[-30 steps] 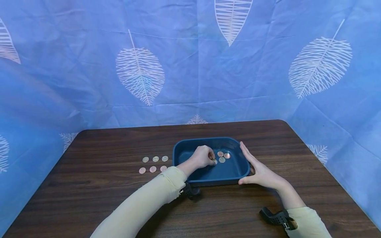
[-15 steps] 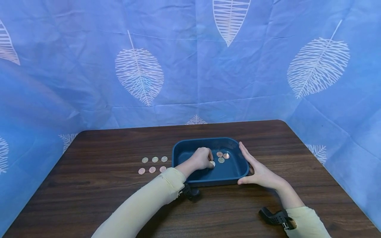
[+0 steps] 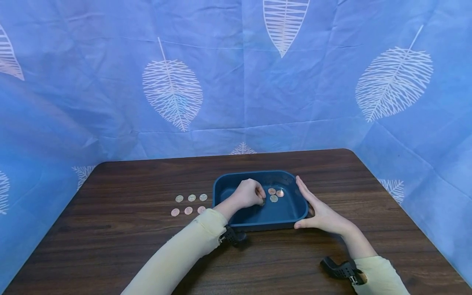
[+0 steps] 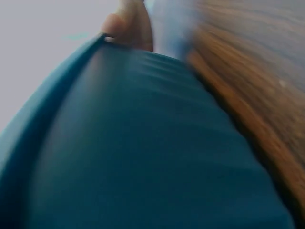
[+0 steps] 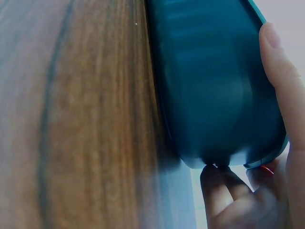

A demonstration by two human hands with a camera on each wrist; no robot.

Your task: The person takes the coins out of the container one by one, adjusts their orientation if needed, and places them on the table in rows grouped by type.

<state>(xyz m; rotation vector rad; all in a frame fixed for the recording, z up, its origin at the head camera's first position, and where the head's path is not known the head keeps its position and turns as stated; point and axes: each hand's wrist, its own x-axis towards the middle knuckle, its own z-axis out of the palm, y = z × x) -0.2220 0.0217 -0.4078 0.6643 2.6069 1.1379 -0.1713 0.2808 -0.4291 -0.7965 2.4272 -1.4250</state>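
A blue tray (image 3: 254,224) stands on the wooden table. My left hand (image 3: 248,194) reaches over its near rim and pinches a coin (image 3: 262,203) low inside the tray, mostly hidden by the fingers. Just right of that hand, a silvery coin (image 3: 274,198) and two coppery coins (image 3: 271,191) lie on the tray floor. My right hand (image 3: 322,213) grips the tray's right end, thumb at the near corner and fingers along the end wall. In the right wrist view its thumb (image 5: 281,71) lies along the tray's side, with fingertips against the end.
Left of the tray lie two rows of coins: three pale coins (image 3: 191,198) behind and three coppery coins (image 3: 188,210) in front. A patterned blue cloth (image 3: 221,82) hangs behind the dark wooden table (image 3: 110,229). Black wrist cameras (image 3: 341,270) sit at both cuffs.
My left hand has shifted slightly left with the pinched coin, away from the other coins in the tray. The coin now shows less between the fingers. The right hand keeps its hold.
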